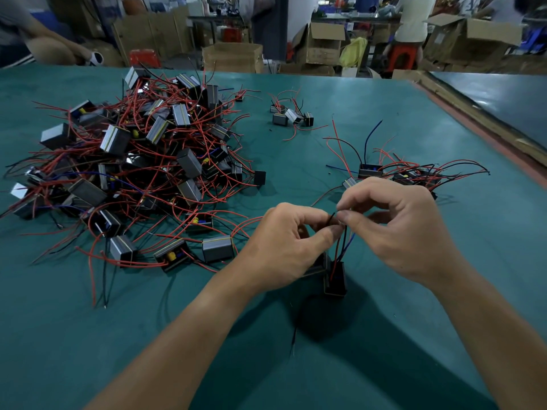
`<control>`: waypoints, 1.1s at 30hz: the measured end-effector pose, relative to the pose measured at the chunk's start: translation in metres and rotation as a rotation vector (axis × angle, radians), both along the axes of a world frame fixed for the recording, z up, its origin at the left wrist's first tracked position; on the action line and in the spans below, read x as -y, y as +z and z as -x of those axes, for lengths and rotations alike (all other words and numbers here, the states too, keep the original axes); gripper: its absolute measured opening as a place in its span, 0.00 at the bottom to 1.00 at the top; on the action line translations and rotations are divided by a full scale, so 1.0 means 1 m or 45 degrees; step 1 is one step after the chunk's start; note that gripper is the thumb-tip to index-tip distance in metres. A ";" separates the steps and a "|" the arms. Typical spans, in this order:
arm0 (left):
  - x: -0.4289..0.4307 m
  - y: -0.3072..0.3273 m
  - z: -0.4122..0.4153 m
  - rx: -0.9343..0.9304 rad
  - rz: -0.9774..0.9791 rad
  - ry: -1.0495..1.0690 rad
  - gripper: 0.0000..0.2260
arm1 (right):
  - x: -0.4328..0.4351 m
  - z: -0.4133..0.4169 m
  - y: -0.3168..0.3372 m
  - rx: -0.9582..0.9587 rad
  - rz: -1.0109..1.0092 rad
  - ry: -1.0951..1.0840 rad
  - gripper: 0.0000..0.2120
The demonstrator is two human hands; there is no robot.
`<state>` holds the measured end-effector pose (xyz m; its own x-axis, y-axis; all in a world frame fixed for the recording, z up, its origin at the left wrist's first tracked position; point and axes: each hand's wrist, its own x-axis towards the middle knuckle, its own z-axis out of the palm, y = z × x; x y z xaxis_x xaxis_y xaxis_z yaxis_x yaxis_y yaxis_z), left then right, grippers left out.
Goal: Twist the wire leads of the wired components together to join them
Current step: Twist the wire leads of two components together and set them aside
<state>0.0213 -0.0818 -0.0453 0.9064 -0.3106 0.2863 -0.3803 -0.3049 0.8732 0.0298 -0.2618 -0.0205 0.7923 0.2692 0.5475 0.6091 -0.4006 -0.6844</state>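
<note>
Wire leads (pixel 342 238), red, black and blue, rise from two small black components (pixel 335 278) in the middle of the worktop (pixel 384 344), a little toward its near edge. The leads are gathered between both hands. Whether the components rest on the green surface or hang just above it cannot be told.

A big heap (pixel 133 161) of similar parts with tangled red wires fills the left half of the worktop, and its nearest pieces lie just beside the left wrist. A small cluster (pixel 291 115) sits toward the far edge. A flatter batch (pixel 414 173) lies close behind the right hand, with wires fanning toward the right edge. Beyond the far edge stand cardboard boxes (pixel 232 57). A second table (pixel 503 108) adjoins on the right.

Bare green surface lies open along the near edge, under and between both forearms, and toward the near right corner.

The left hand (pixel 284 247) comes in from the lower left with its fingers curled, pinching the leads between thumb and forefinger. The right hand (pixel 399 226) comes in from the lower right, knuckles up, pinching the tips of the leads where they meet the left fingertips.
</note>
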 end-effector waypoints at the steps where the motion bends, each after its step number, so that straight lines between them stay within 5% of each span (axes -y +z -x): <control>1: 0.000 0.000 0.000 0.001 0.011 -0.007 0.15 | 0.000 0.000 0.000 0.003 -0.005 0.002 0.03; 16: 0.004 0.005 0.002 -0.114 0.300 -0.026 0.02 | -0.001 0.003 0.001 -0.151 -0.159 0.089 0.08; 33: 0.004 0.018 0.008 -0.369 0.442 0.018 0.05 | 0.000 0.005 0.006 -0.312 -0.314 0.167 0.08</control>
<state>0.0133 -0.0857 -0.0275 0.9680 -0.2281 0.1047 -0.1026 0.0213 0.9945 0.0251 -0.2616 -0.0149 0.8753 0.2606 0.4074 0.4507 -0.1345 -0.8825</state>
